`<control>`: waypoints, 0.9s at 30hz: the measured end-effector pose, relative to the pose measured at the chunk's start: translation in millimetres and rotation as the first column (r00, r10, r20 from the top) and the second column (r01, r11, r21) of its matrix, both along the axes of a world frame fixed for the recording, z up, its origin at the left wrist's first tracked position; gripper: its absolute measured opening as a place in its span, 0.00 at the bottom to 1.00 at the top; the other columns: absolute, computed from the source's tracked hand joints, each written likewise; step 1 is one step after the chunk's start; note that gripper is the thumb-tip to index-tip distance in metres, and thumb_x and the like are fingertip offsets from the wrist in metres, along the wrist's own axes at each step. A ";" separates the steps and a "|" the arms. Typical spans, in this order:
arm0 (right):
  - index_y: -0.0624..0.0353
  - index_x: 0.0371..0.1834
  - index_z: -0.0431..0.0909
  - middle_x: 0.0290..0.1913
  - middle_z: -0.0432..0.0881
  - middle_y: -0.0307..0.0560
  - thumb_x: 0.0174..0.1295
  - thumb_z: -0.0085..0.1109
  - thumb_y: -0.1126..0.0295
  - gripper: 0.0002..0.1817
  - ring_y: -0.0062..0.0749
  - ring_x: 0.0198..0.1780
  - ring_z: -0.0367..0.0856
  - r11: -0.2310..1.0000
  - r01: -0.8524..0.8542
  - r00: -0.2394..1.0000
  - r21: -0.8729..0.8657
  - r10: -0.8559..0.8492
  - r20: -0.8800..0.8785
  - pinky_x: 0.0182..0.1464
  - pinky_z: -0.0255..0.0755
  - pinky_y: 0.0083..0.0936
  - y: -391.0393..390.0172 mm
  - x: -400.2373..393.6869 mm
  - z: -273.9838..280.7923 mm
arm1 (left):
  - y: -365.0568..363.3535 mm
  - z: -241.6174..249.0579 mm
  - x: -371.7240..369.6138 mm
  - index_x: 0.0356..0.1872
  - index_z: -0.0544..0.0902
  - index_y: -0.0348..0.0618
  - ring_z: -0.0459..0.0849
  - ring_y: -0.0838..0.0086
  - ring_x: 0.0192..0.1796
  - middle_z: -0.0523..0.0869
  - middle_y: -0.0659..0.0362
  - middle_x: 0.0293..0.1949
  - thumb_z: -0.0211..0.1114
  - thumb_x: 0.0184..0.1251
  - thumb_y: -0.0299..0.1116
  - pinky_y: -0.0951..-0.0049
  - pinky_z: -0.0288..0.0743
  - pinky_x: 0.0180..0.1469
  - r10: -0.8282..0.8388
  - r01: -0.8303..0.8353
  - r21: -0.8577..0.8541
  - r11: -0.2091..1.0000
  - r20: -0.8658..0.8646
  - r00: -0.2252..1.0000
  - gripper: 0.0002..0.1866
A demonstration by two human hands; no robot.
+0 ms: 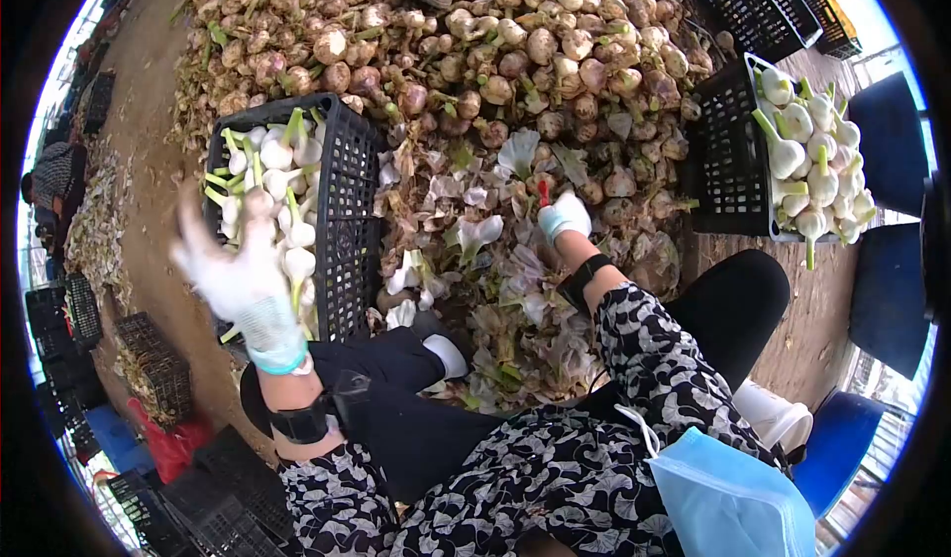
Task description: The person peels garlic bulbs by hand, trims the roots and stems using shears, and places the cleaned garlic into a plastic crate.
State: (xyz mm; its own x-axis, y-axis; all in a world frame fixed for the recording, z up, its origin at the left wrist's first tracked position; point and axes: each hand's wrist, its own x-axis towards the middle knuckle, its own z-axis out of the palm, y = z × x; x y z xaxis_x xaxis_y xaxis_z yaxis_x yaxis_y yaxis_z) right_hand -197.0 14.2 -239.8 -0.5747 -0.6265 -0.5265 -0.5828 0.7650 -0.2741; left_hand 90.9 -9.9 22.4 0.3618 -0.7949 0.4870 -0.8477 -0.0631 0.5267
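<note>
My left hand (233, 270), in a white glove and blurred by motion, is over the left side of a black crate (347, 220) of cleaned white garlic bulbs (302, 263). Its fingers are spread, with nothing seen in them. My right hand (566, 217), also gloved, is closed around a small tool with a red part (543, 192) that sticks up from the fist. That hand is above loose garlic skins (475, 235), at the near edge of a large heap of untrimmed garlic (525, 52).
A second black crate (731, 151) of white garlic stands at the right. More black crates (154, 369) line the far left, where another person (57, 175) sits. A blue face mask (733, 498) hangs at the lower right. Blue chairs (887, 299) stand along the right edge.
</note>
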 end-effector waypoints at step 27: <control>0.64 0.42 0.77 0.32 0.81 0.46 0.58 0.54 0.76 0.09 0.30 0.33 0.79 0.531 0.150 0.775 -0.834 0.460 0.433 0.31 0.71 0.26 4.9 55.5 159.4 | 15.4 -36.5 -84.3 0.59 0.71 0.34 0.76 0.67 0.56 0.73 0.51 0.55 0.70 0.48 0.21 0.72 0.73 0.56 -0.695 0.823 -0.068 0.564 -0.576 0.429 0.32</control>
State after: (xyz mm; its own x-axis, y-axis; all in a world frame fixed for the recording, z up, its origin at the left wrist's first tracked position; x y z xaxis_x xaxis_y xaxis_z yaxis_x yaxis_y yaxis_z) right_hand -141.5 19.1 -80.4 -0.2166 -0.9718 0.0929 -0.1684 -0.0565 -0.9841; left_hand 6.6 5.5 -14.1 -0.3176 -0.9168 0.2420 -0.2199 0.3195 0.9217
